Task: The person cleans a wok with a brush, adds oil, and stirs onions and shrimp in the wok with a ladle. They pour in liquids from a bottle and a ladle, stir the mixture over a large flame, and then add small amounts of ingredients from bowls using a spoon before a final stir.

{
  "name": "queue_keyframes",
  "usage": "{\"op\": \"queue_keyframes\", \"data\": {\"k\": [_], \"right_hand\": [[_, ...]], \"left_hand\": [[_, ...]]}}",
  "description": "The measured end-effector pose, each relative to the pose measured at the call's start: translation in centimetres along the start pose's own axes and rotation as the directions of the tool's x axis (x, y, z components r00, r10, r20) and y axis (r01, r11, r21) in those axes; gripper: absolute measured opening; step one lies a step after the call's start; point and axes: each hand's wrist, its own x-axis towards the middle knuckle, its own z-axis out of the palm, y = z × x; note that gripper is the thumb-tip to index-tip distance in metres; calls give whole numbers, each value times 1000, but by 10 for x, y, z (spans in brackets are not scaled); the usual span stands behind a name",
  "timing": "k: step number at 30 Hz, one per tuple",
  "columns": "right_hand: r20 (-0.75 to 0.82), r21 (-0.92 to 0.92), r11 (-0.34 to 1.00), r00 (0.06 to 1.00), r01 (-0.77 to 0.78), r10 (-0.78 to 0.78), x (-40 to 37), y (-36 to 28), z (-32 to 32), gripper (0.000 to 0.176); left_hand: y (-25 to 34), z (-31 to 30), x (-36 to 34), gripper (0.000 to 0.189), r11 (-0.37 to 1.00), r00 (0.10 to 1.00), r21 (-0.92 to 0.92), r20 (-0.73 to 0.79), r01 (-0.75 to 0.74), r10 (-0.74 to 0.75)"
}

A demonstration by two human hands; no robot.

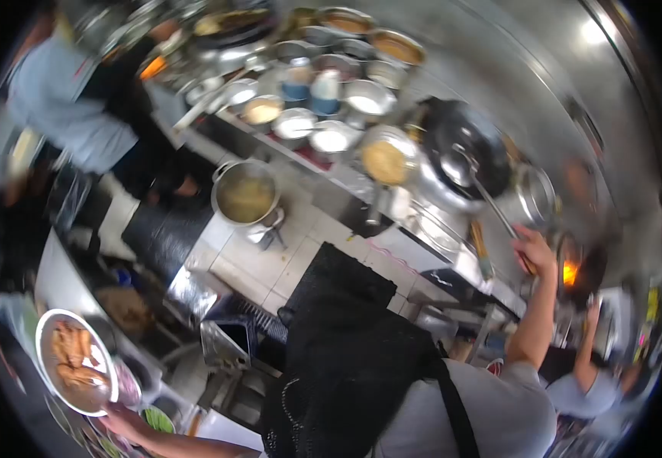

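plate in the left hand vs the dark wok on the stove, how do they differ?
The plate is pale-rimmed and shallow; the wok is dark and deep. The plate carries golden-brown fried pieces; the wok's contents cannot be made out. The left hand holds the plate up by its edge; the wok sits on the stove, the ladle in the right hand reaching into it. Both are round.

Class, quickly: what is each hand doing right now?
Left hand: holding the plate of food.
Right hand: closed on the ladle handle.
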Motion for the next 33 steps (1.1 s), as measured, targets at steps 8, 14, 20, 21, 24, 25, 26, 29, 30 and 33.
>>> {"op": "queue_keyframes", "data": {"k": [8,14,20,21,24,25,26,29,30,33], "right_hand": [[-388,-130,978,899,164,-202,124,129,30,47],[-525,29,981,838,189,-146,177,164,52,44],[-272,95,969,942,230,-197,140,189,11,48],[-269,-15,974,937,226,-221,125,191,3,50],[-365,-216,913,839,345,-403,117,234,-7,54],[-339,-285,926,877,248,-339,109,238,-18,55],[-318,-357,922,909,148,-269,100,239,-28,56],[-312,-383,911,907,154,-284,88,242,-45,57],[-328,-373,910,892,181,-311,87,241,-47,58],[-365,-306,911,849,277,-381,107,242,-39,58]], "left_hand": [[-25,260,-259,35,952,612,49,755,303,-234],[15,446,-489,38,874,211,60,960,482,-182],[9,589,-641,42,923,219,-131,950,-363,221],[13,603,-656,42,679,99,-254,895,-689,434],[26,636,-701,37,648,85,-393,812,-652,577],[30,645,-708,37,642,78,-401,808,-653,584],[35,651,-716,31,653,88,-364,829,-664,552],[42,667,-727,24,641,100,-328,838,-694,537],[44,669,-728,24,644,139,-326,816,-692,562],[36,677,-713,23,616,214,-353,722,-704,658]]}}
